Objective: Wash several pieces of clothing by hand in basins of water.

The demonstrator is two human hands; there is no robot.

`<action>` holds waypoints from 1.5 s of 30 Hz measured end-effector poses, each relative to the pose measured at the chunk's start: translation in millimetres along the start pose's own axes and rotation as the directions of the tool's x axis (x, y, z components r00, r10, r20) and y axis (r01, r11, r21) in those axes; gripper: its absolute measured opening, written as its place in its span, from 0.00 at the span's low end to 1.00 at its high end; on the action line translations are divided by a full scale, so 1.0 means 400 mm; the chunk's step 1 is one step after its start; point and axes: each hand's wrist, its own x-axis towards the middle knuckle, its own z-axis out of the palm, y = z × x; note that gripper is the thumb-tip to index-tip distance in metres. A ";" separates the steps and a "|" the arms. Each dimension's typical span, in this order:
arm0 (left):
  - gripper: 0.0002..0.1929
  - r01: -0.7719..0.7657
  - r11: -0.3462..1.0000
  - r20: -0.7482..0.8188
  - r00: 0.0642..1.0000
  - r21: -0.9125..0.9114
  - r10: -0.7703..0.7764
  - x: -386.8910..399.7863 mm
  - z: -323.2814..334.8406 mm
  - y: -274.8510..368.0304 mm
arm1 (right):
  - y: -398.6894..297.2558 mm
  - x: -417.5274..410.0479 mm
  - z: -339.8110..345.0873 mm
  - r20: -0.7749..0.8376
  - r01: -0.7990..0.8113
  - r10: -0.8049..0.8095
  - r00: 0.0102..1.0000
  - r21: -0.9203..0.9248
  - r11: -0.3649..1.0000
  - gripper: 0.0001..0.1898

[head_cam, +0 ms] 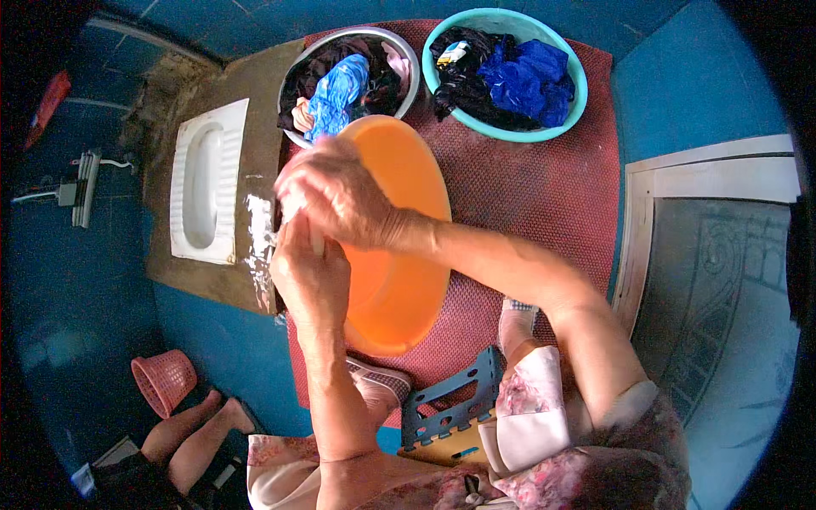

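My left hand (312,268) and my right hand (338,191) meet above the left side of an orange plastic basin (408,255). Both hands are closed around a small pale, wet-looking item (293,203), perhaps cloth; most of it is hidden by the fingers, and the right hand is blurred. Behind the basin stands a metal basin (413,64) with dark clothes and a bright blue patterned cloth (338,92). To its right, a turquoise basin (577,64) holds black and royal blue garments (529,80).
A white squat toilet (207,185) is set in a raised ledge at the left. Red matting (529,185) covers the floor. A folding stool (452,408) is beneath me. Another person's legs (197,433) and a pink basket (166,382) are at lower left; a door frame (641,242) stands right.
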 end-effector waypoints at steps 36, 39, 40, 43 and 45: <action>0.23 -0.078 0.997 -0.141 0.987 -0.020 0.074 -0.058 -0.002 -0.056 | 0.285 -0.470 -0.059 0.643 -0.882 0.750 -0.151 0.255 -0.396 0.09; 0.23 -0.046 0.998 -0.148 0.988 -0.036 0.040 -0.059 -0.006 -0.059 | 0.153 -0.240 -0.185 0.315 -0.976 0.926 0.210 0.129 0.177 0.12; 0.23 -0.033 0.999 -0.152 0.988 -0.042 0.027 -0.059 0.000 -0.052 | 0.154 -0.202 -0.243 0.194 -0.946 0.927 0.322 0.106 0.306 0.12; 0.23 -0.036 0.999 -0.168 0.985 -0.014 0.034 -0.050 -0.003 -0.056 | 0.208 -0.114 -0.402 -0.118 -0.852 0.844 0.524 -0.044 0.522 0.13; 0.23 -0.059 0.998 -0.163 0.985 0.005 0.059 -0.044 0.003 -0.058 | 0.277 -0.093 -0.496 -0.219 -0.885 0.860 0.460 -0.190 0.425 0.13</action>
